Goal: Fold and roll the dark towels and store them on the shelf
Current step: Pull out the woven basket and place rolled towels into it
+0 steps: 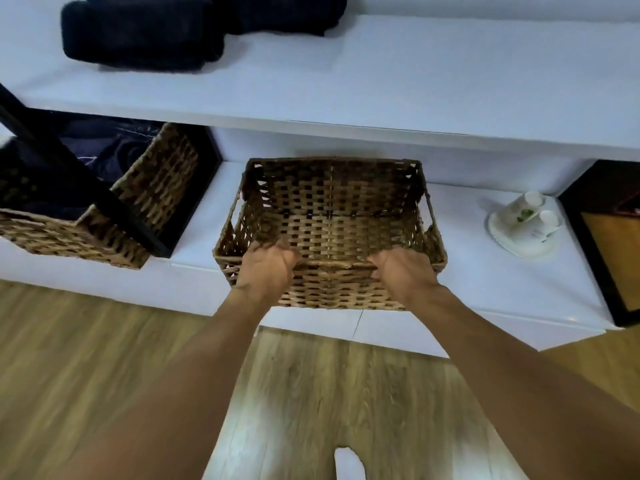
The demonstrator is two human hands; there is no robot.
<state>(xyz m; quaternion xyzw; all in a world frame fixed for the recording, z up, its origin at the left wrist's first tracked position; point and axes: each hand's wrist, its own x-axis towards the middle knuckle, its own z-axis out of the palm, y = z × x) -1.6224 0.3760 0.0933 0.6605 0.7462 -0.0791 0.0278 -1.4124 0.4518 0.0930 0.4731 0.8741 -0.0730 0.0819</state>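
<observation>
An empty brown wicker basket [332, 188] sits on the lower white shelf [464, 244], its front hanging over the shelf's edge. My left hand [266, 268] and my right hand [403, 271] both grip the basket's front rim, fingers curled inside. Dark folded towels [138, 36] lie on the upper white shelf [381, 74] at the far left. A second wicker basket [104, 216] at the left holds dark towels [104, 150].
A black frame bar [86, 188] crosses over the left basket. A white tray with small white bottles [526, 223] stands on the lower shelf at the right. A black-framed panel [609, 244] is at the far right. Wooden floor [104, 341] lies below.
</observation>
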